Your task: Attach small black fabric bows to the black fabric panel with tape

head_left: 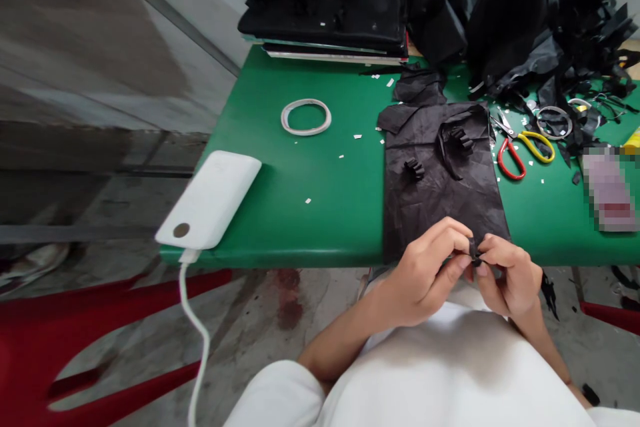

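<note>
Close to my body, at the table's front edge, my left hand [430, 270] and my right hand [513, 273] pinch a small black fabric strip [474, 255] between their fingertips. It seems folded or gathered, though the fingers cover much of it. Just beyond them a black fabric piece [420, 213] lies flat on the table. Two small pleated black bits, one on the left [414, 169] and one on the right [463, 139], rest on that cloth, with a curved black strip beside the right one. Scissors [520, 147] with one red and one yellow handle lie to its right, blades apart.
The green table [270, 200] carries a white tape ring [306, 117] and a white power bank [207, 200] with a cable hanging off the edge. Folded black fabric [330, 7] and heaped black scraps [510, 20] line the back. A red chair [75, 327] stands at lower left.
</note>
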Demonstrator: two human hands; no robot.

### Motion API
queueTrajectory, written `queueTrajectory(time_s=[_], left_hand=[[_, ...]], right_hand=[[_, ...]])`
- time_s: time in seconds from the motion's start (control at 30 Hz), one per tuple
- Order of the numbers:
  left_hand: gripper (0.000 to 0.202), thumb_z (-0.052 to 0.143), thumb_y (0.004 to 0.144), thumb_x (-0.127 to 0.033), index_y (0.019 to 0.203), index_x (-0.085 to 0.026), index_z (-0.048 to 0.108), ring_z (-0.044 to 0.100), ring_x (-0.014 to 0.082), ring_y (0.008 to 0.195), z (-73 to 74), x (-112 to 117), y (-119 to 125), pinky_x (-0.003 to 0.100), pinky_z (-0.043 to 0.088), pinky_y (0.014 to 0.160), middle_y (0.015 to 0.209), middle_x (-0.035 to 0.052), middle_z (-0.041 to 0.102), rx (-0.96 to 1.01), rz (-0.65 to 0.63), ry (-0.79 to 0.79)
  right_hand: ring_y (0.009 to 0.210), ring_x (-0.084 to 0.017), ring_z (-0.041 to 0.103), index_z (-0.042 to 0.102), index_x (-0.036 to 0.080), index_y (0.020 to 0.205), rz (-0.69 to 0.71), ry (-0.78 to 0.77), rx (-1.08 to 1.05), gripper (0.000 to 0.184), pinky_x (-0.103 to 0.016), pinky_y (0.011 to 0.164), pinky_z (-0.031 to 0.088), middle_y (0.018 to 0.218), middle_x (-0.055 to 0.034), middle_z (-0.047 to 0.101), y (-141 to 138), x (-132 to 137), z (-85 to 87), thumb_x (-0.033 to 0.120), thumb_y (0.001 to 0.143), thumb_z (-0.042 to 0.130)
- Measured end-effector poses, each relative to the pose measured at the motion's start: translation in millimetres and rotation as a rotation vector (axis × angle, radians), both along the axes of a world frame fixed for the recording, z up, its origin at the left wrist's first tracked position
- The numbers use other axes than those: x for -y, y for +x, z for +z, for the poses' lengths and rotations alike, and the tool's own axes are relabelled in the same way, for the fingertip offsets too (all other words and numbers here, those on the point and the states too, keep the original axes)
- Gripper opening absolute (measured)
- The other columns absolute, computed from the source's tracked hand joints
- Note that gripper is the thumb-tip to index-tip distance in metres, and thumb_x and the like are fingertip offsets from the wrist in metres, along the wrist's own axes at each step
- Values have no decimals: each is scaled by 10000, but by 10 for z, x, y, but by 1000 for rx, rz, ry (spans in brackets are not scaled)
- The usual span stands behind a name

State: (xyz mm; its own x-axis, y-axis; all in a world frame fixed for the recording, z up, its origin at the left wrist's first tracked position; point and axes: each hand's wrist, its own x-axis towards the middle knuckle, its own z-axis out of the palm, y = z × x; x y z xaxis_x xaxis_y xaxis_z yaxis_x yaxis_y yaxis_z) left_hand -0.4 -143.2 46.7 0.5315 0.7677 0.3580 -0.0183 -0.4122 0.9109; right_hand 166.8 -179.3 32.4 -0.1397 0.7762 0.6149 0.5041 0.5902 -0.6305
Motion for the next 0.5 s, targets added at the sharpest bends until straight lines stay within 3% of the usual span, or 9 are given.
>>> queueTrajectory(time_s=[0.27, 0.5], left_hand=[[297, 368, 1031, -348, 800, -179, 447, 436, 139, 847, -21, -16, 6, 263, 387, 734, 867, 30, 449, 38, -190, -440], [320, 341, 1030, -376, 788, -182, 422, 412, 131, 781, 18, 30, 59, 282, 367, 740, 814, 10, 445, -20, -82, -428]], right_hand=[[570, -119, 533, 460, 240, 898, 18, 83, 66, 123, -243, 526, 473, 697, 6, 607, -3, -62, -62, 119, 920, 465], [578, -117, 522, 464, 237, 971, -33, 77, 29, 139, -244, 528, 466, 717, 21, 573, -22, -55, -104, 109, 918, 477]])
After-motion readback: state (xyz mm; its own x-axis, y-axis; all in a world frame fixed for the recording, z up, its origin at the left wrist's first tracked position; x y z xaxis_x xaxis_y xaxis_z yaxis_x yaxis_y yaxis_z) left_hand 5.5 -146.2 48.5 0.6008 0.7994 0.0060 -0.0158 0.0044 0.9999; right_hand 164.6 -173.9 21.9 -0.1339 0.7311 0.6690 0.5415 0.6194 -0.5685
